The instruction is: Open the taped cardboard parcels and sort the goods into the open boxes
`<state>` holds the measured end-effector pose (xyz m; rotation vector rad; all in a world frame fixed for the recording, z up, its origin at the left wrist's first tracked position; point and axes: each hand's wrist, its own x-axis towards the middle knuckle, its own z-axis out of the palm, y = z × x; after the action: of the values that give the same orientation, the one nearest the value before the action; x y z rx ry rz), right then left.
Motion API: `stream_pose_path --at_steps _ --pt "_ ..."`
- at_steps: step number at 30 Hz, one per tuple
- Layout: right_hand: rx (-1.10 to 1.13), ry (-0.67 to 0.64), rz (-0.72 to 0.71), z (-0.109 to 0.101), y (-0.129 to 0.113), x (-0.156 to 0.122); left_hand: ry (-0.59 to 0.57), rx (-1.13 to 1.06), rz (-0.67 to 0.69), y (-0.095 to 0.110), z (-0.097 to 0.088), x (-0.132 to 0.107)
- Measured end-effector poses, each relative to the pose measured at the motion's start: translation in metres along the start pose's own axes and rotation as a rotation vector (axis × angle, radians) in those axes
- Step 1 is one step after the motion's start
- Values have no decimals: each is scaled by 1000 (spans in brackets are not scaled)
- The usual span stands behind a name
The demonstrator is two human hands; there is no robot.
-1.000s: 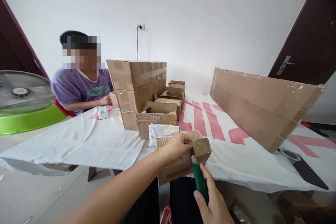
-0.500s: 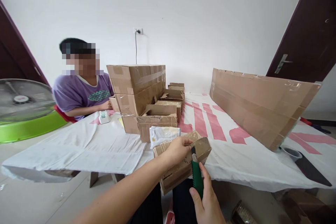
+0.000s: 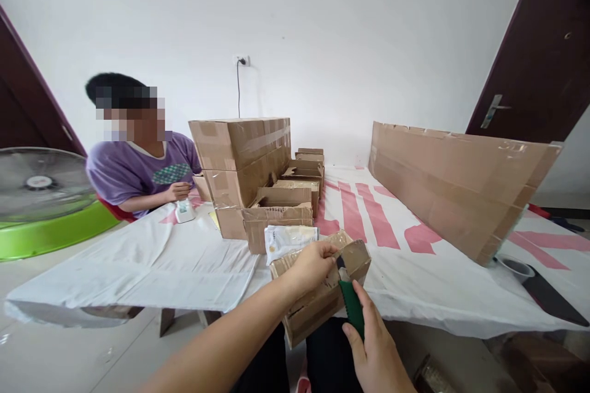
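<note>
At the near edge of the white-and-pink cloth-covered table (image 3: 161, 273), our left hand (image 3: 314, 269) pinches a tilted, scuffed, taped brown cardboard box (image 3: 318, 314), and our right hand (image 3: 374, 344) wraps a green-handled utility knife (image 3: 352, 304) set at the box's right end. We see an open-topped brown cardboard carton (image 3: 279, 216) beyond and, far right, a round clear plastic bowl (image 3: 517, 268), but cannot make out what either holds.

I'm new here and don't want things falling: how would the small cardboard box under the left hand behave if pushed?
Probably fairly stiff: the small cardboard box has flat sides and squared corners. It may tip, being tilted and jutting past the edge of the table. Its shiny patches could feel slippery.
</note>
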<state>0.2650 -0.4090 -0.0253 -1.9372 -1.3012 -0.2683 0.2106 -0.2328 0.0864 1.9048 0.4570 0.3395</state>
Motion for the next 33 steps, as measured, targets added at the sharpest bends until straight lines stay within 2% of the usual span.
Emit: stream_pose_path --at_steps 10,14,16,20,24,27,30,33 --pt "-209 -51 -142 -44 7 19 37 39 -14 -3 -3 2" --pt "-272 -94 -118 -59 14 24 20 74 -12 -5 -4 2" --pt "-186 -147 -74 -67 16 27 22 116 -7 -5 -4 1" --pt "215 -267 91 -80 17 37 23 193 0 1 -1 0" --pt "545 -312 282 -83 16 47 120 301 29 10 0 2" --pt "765 -408 457 -83 16 51 135 332 30 14 -2 4" --pt "746 -384 436 -86 13 53 140 332 24 14 -2 7" --pt "493 -190 344 -84 7 58 136 309 12 9 1 9"
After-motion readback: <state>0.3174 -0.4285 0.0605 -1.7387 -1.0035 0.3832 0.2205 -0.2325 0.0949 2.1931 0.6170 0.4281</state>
